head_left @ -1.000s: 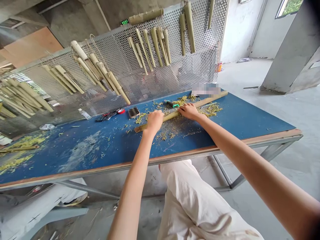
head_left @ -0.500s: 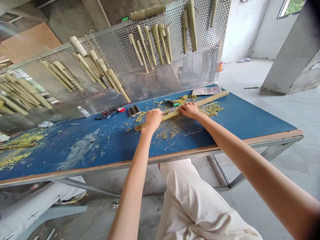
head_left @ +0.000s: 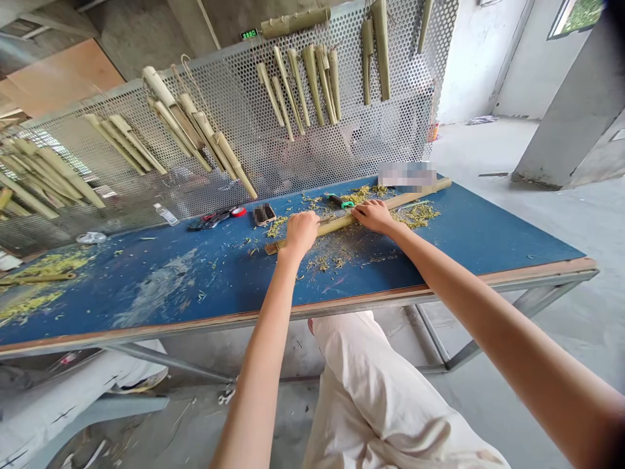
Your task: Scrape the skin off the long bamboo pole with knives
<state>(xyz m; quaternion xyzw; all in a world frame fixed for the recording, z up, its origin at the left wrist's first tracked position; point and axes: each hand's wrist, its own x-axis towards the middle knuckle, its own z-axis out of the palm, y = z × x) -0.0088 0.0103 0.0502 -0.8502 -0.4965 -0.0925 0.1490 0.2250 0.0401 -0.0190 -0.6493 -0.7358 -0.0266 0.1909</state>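
Observation:
A long bamboo pole [head_left: 336, 225] lies slantwise on the blue workbench, its near-left end poking out past my left hand. My left hand [head_left: 301, 231] is a closed fist over the pole, and a thin dark blade [head_left: 326, 219] shows at its right side; the handle is hidden in the fist. Further along, my right hand [head_left: 374, 215] rests on the pole with its fingers curled over it. Yellow-green shavings [head_left: 415, 215] lie around the pole. Behind it, near my right hand, is a black and green-handled tool [head_left: 340, 201].
The blue workbench [head_left: 234, 273] also bears a phone-like object [head_left: 263, 215], a red tape roll [head_left: 238, 212], dark tools [head_left: 211, 219] and a small clear bottle [head_left: 166, 214]. Bamboo pieces [head_left: 312, 85] hang on a perforated metal panel [head_left: 293, 163] behind. Another person's pale trouser leg [head_left: 63, 397] shows at lower left.
The whole view has shifted slightly to the right. Both hands keep the same places on the pole, with hardly any visible movement along it.

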